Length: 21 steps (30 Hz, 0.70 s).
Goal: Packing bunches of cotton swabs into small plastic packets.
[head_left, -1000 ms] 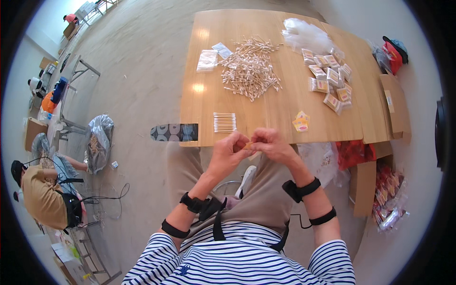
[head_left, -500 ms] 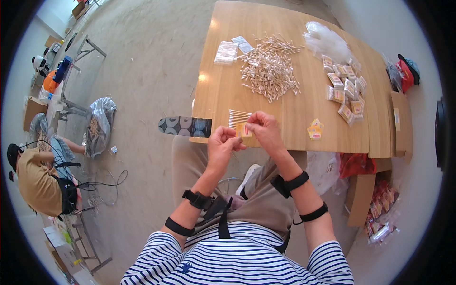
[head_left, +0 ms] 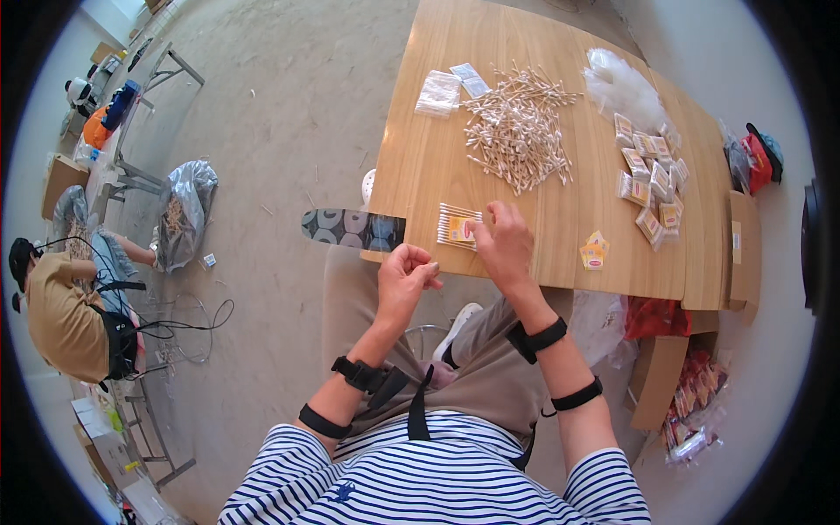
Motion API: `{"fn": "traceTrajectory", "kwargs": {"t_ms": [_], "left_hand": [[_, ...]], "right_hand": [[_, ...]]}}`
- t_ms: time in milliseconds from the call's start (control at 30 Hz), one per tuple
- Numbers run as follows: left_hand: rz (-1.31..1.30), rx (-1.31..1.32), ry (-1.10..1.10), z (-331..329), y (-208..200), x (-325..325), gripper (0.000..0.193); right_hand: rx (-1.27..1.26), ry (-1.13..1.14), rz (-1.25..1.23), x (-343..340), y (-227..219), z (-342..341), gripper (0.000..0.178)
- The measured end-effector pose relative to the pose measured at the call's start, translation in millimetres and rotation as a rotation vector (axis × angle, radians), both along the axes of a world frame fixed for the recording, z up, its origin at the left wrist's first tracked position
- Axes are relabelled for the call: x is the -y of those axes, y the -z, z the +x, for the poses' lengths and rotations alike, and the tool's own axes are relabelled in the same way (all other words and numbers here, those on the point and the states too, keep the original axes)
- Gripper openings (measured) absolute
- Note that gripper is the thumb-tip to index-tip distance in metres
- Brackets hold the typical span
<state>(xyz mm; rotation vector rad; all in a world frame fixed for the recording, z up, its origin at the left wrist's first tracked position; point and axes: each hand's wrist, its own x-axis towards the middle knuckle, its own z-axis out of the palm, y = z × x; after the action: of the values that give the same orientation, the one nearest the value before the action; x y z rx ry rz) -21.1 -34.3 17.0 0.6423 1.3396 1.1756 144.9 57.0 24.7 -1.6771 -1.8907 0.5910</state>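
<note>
A row of cotton swabs [head_left: 444, 222] lies side by side near the table's front edge. On top of the row rests a small yellow and white card [head_left: 460, 230] with a red mark. My right hand [head_left: 507, 248] is over the right end of the row, its thumb and bent fingers closed at the card's right edge. Just off the front edge, my left hand [head_left: 403, 284] is closed in a pinch; anything between its fingertips is too small to make out. Farther back lies a large heap of loose cotton swabs [head_left: 521, 131].
Several spare cards [head_left: 594, 252] lie to the right. Filled swab packets [head_left: 647, 179] and clear plastic bags [head_left: 619, 87] are beyond them. Flat bags [head_left: 437, 94] lie at the table's left. A patterned strip [head_left: 350, 229] juts past the left edge. Another person [head_left: 70, 315] sits far left.
The card, earlier between both hands in front of the swabs, now lies on the row. My left hand has drawn away from it toward me. The view has shifted slightly.
</note>
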Motion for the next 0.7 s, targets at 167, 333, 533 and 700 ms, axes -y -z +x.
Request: {"fn": "traceTrajectory", "kwargs": {"t_ms": [167, 333, 533, 700], "left_hand": [[0.098, -0.303, 0.007, -1, 4, 0, 0.007], [0.311, -0.600, 0.035, 1, -7, -29, 0.016], [0.630, -0.883, 0.105, 2, 9, -71, 0.030], [0.631, -0.948, 0.177, 9, 15, -68, 0.032]], "right_hand": [[0.242, -0.329, 0.184, 18, -10, 13, 0.080], [0.339, -0.453, 0.114, 20, -1, 5, 0.122], [0.394, -0.464, 0.070, 22, 11, -6, 0.131], [0.401, -0.425, 0.074, 26, 22, -8, 0.133]]}}
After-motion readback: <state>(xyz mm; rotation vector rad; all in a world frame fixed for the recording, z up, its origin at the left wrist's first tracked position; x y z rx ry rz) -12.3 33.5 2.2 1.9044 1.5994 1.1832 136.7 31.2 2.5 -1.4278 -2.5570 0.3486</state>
